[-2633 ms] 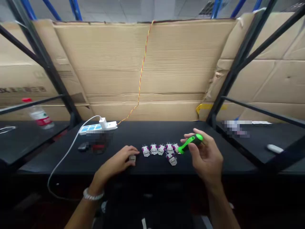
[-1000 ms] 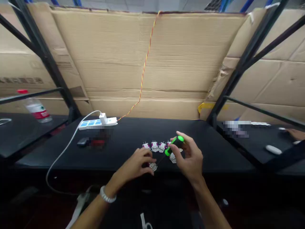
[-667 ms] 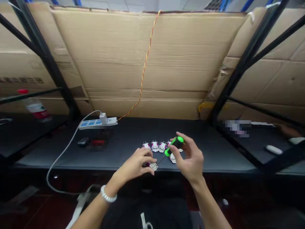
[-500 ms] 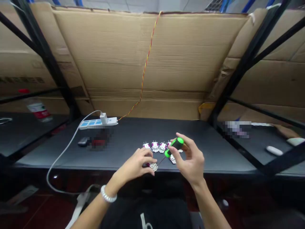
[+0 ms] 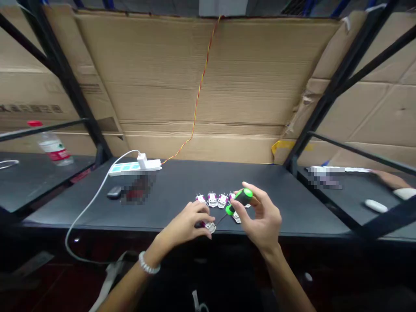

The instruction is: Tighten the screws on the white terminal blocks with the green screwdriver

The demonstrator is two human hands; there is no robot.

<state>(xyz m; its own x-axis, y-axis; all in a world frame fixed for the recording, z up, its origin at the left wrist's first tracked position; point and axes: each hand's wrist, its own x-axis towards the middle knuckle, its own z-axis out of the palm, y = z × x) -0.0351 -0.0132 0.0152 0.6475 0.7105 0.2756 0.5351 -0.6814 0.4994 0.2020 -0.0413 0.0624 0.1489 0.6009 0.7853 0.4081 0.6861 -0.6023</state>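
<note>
Head view: left hand (image 5: pixel 183 222) narrow, fingertips pinching a small white module (image 5: pixel 210 227) with purple parts, just in front of a row of like modules (image 5: pixel 212 199). Right hand (image 5: pixel 261 219) closed around a screwdriver (image 5: pixel 242 200) with green and black handle, above the right end of the row, thin shaft (image 5: pixel 221 221) slanting down to the left toward the pinched module. Contact of the tip with the module: too small to tell. One more module (image 5: pixel 236 218) lying just below the right end of the row, close to the right hand. All of this on a black worktop (image 5: pixel 81 216), with a power strip (image 5: pixel 130 168) and white cable (image 5: pixel 87 212) well left of the row. Possible trouble: tip slipping from the module under a bad angle and jabbing the left fingers; module turning in so light a pinch; right hand knocking the loose module into the row.
</note>
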